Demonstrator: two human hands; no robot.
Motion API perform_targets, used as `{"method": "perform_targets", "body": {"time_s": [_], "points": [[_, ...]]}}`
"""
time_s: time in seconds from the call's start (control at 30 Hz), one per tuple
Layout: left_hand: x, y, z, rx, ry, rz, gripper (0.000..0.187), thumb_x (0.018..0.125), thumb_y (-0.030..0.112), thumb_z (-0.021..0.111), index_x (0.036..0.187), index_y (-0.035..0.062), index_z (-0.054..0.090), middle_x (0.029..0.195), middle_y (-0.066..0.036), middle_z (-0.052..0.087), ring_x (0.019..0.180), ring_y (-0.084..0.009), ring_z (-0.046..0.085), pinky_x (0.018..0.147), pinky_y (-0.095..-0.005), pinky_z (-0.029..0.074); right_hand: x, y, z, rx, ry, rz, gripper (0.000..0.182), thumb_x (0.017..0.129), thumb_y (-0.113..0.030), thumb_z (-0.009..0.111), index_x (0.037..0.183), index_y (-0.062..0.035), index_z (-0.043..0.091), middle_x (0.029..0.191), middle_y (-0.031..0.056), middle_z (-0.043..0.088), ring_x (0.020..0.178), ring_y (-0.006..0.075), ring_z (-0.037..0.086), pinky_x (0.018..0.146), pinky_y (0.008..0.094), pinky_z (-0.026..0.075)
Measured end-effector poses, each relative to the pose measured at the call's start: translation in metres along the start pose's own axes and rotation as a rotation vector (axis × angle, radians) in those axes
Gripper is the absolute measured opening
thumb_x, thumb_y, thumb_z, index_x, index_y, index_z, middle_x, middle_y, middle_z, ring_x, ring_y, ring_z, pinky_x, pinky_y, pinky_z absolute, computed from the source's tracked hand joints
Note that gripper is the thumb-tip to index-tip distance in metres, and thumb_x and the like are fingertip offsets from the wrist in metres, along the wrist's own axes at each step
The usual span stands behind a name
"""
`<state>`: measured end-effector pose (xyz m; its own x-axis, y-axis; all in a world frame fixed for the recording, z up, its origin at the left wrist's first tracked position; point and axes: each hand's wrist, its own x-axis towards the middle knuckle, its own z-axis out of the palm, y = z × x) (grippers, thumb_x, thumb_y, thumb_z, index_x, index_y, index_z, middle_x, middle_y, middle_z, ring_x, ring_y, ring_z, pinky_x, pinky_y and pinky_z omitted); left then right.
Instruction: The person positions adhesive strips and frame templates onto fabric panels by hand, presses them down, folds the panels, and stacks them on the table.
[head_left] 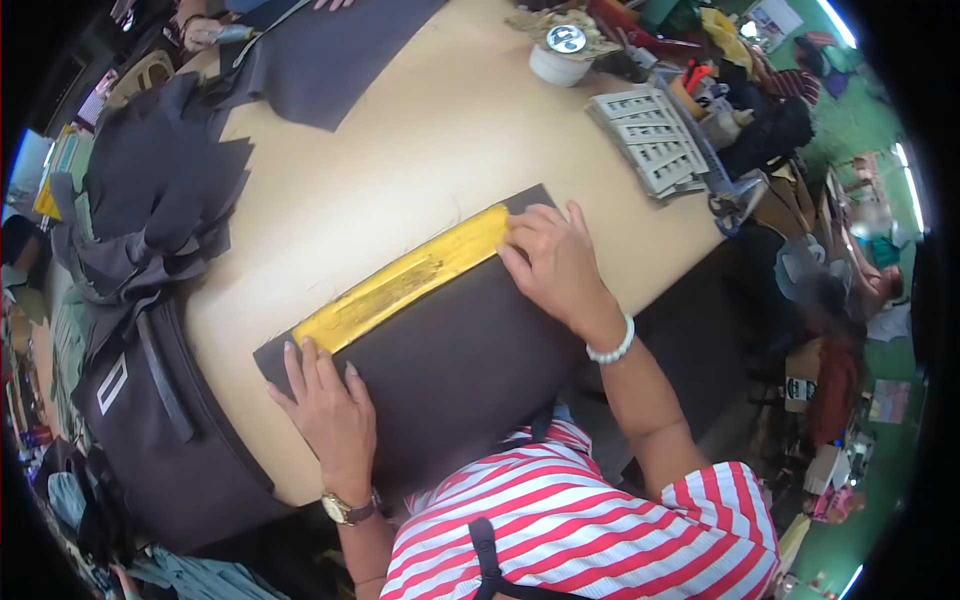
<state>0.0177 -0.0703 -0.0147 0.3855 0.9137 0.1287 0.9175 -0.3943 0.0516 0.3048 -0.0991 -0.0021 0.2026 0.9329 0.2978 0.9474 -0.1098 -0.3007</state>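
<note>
A long yellow strip (410, 278), scuffed dark in its middle, lies slantwise along the far edge of a dark fabric piece (465, 355). My left hand (328, 410) rests with fingers spread, its fingertips at the strip's left end and on the cloth beside it. At the right end is my right hand (560, 262), its fingers bent but apart, touching the strip's tip and the fabric. The near part of the cloth runs down over the table edge toward my striped shirt.
On the pale table (420, 130), crumpled dark cloth (160, 190) is heaped at left. Another person's hand (203, 33) is by a dark sheet (320, 65) at the far side. Grey slotted plates (652, 140), a white round container (560, 65) and scissors (735, 210) lie at right.
</note>
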Motion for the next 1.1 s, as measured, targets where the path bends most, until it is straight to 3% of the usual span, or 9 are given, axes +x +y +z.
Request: {"method": "perform_targets", "body": {"time_s": [0.07, 0.1, 0.13, 0.3, 0.4, 0.6, 0.8, 1.0, 1.1], "points": [[0.002, -0.001, -0.002, 0.014, 0.000, 0.037, 0.033, 0.089, 0.017, 0.056, 0.119, 0.0046, 0.055, 0.130, -0.013, 0.049, 0.127, -0.0303, 0.041, 0.106, -0.0614, 0.023, 0.017, 0.023, -0.016, 0.190, -0.135, 0.082, 0.018, 0.081, -0.016, 0.063, 0.089, -0.0012, 0.067, 0.099, 0.0108, 0.068, 0.100, 0.0275, 0.061, 0.094, 0.0406, 0.040], [0.005, -0.001, -0.004, 0.018, 0.012, 0.056, 0.033, 0.089, 0.016, 0.056, 0.120, 0.0049, 0.055, 0.127, -0.012, 0.050, 0.124, -0.0293, 0.043, 0.106, -0.0614, 0.023, 0.024, 0.040, -0.013, 0.362, 0.127, 0.077, 0.016, 0.082, -0.017, 0.059, 0.078, -0.0024, 0.066, 0.083, 0.0135, 0.066, 0.079, 0.0319, 0.063, 0.075, 0.0411, 0.049], [0.009, 0.001, -0.005, 0.020, 0.026, 0.076, 0.034, 0.089, 0.016, 0.056, 0.121, 0.0052, 0.055, 0.123, -0.012, 0.051, 0.122, -0.0284, 0.046, 0.106, -0.0614, 0.024, 0.030, 0.063, -0.015, 0.219, 0.315, 0.030, 0.016, 0.081, -0.016, 0.059, 0.078, -0.0014, 0.066, 0.082, 0.0156, 0.066, 0.073, 0.0335, 0.063, 0.066, 0.0383, 0.050], [0.014, 0.003, -0.007, 0.054, 0.008, 0.112, 0.034, 0.090, 0.013, 0.054, 0.124, 0.0083, 0.055, 0.113, -0.014, 0.054, 0.111, -0.0287, 0.051, 0.106, -0.0611, 0.024, 0.024, 0.182, -0.054, -0.301, 0.593, 0.360, 0.016, 0.082, -0.015, 0.061, 0.089, -0.0027, 0.068, 0.092, 0.0164, 0.066, 0.087, 0.0351, 0.062, 0.078, 0.0436, 0.049], [0.012, 0.003, -0.005, 0.061, 0.045, 0.111, 0.034, 0.090, 0.012, 0.055, 0.123, 0.0083, 0.057, 0.111, -0.014, 0.054, 0.109, -0.0288, 0.052, 0.106, -0.0609, 0.025, 0.005, 0.224, -0.069, -0.436, 0.497, 0.485, 0.018, 0.082, -0.017, 0.062, 0.093, -0.0033, 0.068, 0.093, 0.0162, 0.066, 0.090, 0.0352, 0.062, 0.079, 0.0443, 0.049], [0.016, 0.007, -0.007, 0.029, -0.006, 0.068, 0.034, 0.087, 0.012, 0.057, 0.121, 0.0072, 0.058, 0.111, -0.016, 0.052, 0.111, -0.0299, 0.051, 0.104, -0.0602, 0.029, -0.007, 0.244, -0.077, -0.275, 0.403, 0.649, 0.025, 0.082, -0.020, 0.063, 0.102, -0.0048, 0.067, 0.096, 0.0190, 0.068, 0.091, 0.0376, 0.064, 0.079, 0.0460, 0.050], [0.018, 0.008, -0.011, 0.030, -0.035, 0.072, 0.033, 0.088, 0.014, 0.057, 0.120, 0.0073, 0.059, 0.108, -0.015, 0.053, 0.109, -0.0299, 0.051, 0.103, -0.0591, 0.032, -0.009, 0.260, -0.082, -0.412, 0.334, 0.546, 0.030, 0.084, -0.021, 0.060, 0.111, -0.0076, 0.064, 0.089, 0.0175, 0.069, 0.085, 0.0388, 0.065, 0.076, 0.0470, 0.051], [0.020, 0.009, -0.014, 0.039, -0.050, 0.076, 0.031, 0.088, 0.015, 0.056, 0.119, 0.0067, 0.060, 0.105, -0.013, 0.054, 0.106, -0.0293, 0.052, 0.101, -0.0576, 0.034, -0.010, 0.261, -0.085, -0.304, 0.283, 0.490, 0.033, 0.085, -0.019, 0.057, 0.116, -0.0100, 0.060, 0.087, 0.0208, 0.068, 0.083, 0.0399, 0.065, 0.075, 0.0487, 0.051], [0.021, 0.009, -0.014, 0.040, -0.052, 0.077, 0.031, 0.089, 0.015, 0.056, 0.118, 0.0061, 0.060, 0.104, -0.013, 0.054, 0.104, -0.0294, 0.053, 0.100, -0.0569, 0.036, -0.003, 0.255, -0.088, -0.487, 0.231, 0.578, 0.033, 0.085, -0.016, 0.056, 0.118, -0.0108, 0.057, 0.086, 0.0192, 0.068, 0.084, 0.0387, 0.065, 0.075, 0.0480, 0.051]]}}
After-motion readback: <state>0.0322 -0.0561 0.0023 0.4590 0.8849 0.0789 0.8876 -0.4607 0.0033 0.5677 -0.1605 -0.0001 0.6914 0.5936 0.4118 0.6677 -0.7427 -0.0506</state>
